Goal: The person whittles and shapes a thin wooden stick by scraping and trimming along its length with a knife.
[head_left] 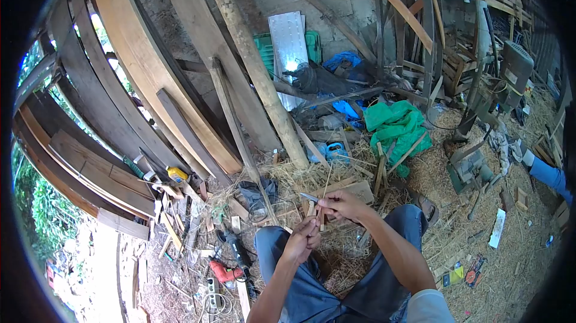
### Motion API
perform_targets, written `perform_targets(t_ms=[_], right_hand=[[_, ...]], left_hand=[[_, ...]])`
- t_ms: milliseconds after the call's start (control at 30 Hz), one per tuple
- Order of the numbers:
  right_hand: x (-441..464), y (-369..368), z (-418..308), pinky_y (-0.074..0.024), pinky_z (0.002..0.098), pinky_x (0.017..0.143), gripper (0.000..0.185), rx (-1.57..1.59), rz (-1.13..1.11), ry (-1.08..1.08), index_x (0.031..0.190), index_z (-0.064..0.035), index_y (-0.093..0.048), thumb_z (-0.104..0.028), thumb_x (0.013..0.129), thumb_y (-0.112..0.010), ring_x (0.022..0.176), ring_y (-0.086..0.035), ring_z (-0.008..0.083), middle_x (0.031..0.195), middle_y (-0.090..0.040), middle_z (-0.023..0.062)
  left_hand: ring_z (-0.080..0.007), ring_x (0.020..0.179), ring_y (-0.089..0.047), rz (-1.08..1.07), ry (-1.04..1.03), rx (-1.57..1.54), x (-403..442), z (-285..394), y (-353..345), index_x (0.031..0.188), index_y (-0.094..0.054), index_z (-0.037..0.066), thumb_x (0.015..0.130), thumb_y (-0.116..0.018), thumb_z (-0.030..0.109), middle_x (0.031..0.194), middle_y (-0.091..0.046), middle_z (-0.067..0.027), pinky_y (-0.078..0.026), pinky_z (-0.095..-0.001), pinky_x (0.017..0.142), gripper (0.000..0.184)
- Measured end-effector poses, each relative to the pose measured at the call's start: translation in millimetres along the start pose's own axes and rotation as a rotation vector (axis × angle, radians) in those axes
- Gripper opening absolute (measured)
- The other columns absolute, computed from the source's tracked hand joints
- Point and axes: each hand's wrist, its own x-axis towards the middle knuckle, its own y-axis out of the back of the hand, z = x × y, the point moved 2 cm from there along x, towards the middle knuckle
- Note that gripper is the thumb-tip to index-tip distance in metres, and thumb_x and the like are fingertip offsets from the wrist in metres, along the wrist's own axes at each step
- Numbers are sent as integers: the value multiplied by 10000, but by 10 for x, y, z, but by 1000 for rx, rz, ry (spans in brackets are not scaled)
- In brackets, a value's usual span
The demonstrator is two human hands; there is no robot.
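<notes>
My right hand (pixel 345 205) is closed around a knife, its short pale blade (pixel 308 196) pointing left. Just below it, my left hand (pixel 302 240) pinches a thin wooden stick (pixel 327 180) that rises upward past the blade. Blade and stick cross close to my right fingers; whether they touch I cannot tell. Both hands are over the gap between my bent knees, in dark blue trousers (pixel 282 290). Small wood pieces lie on the ground just beyond my hands.
Long planks (pixel 129 53) lean on the left. A red power tool (pixel 226 271) and a power strip (pixel 213 293) lie by my left knee. Green sacking (pixel 396 128) is heaped ahead. A machine (pixel 471 167) stands right, near another person's blue sleeve (pixel 549 176). Shavings cover the ground.
</notes>
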Motion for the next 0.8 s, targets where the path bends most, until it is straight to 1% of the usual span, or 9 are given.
perform_targets(t_ms=[100,200,267,300,367,500,600,667,800], right_hand=[[-14,-8,-11,-251,200,408,186,38,-57,10,899,-26,-546,-210,924,-539,456,-348,31,612,-470,-27],[-54,-45,-47,-300,198,425,194,12,-2,42,886,-21,-582,-207,919,-543,476,-394,35,623,-500,-31],[12,20,30,-325,203,433,195,-86,58,237,906,-11,-587,-194,927,-523,487,-416,37,617,-514,-22],[14,39,28,-325,203,433,195,-87,60,238,906,-11,-587,-194,927,-523,487,-416,37,617,-514,-22],[20,81,15,-331,208,438,200,-177,149,298,917,2,-585,-176,934,-496,490,-418,40,606,-515,-13],[51,50,37,-323,206,438,223,-111,147,288,915,11,-594,-176,939,-476,485,-408,44,602,-507,-8],[29,43,13,-313,205,441,257,-68,166,224,915,27,-606,-162,940,-434,494,-401,45,639,-561,15],[0,15,-56,-308,200,454,289,54,155,273,942,49,-612,-140,934,-395,507,-395,44,719,-633,54],[-18,24,-89,-311,198,469,309,25,156,311,1004,69,-600,-117,923,-367,520,-391,42,792,-666,90]], left_hand=[[-48,457,-264,91,-71,94,31,22,-8,931,-510,67,953,-464,219,613,-307,53,-210,-201,412,161],[-60,471,-260,139,-143,87,56,78,-11,930,-500,73,944,-473,214,621,-303,53,-211,-204,430,144],[-64,474,-267,150,-150,3,88,108,80,915,-504,72,945,-470,207,624,-312,47,-215,-206,428,143],[-68,478,-273,163,-156,-84,100,128,115,901,-507,71,945,-467,201,626,-321,41,-220,-208,426,143],[-68,479,-278,166,-170,-94,117,158,167,892,-507,68,944,-466,197,628,-330,37,-223,-209,424,145],[-68,476,-300,175,-207,-64,138,204,141,889,-513,78,955,-454,200,633,-342,38,-237,-206,419,151],[-69,476,-299,183,-229,-47,132,227,103,892,-514,80,956,-453,202,633,-342,36,-242,-209,421,151],[-69,475,-290,185,-238,-44,133,223,100,894,-514,71,950,-460,196,631,-347,33,-236,-208,423,147],[-70,470,-277,212,-246,-31,97,248,48,900,-520,60,943,-470,190,627,-355,30,-226,-206,427,145]])
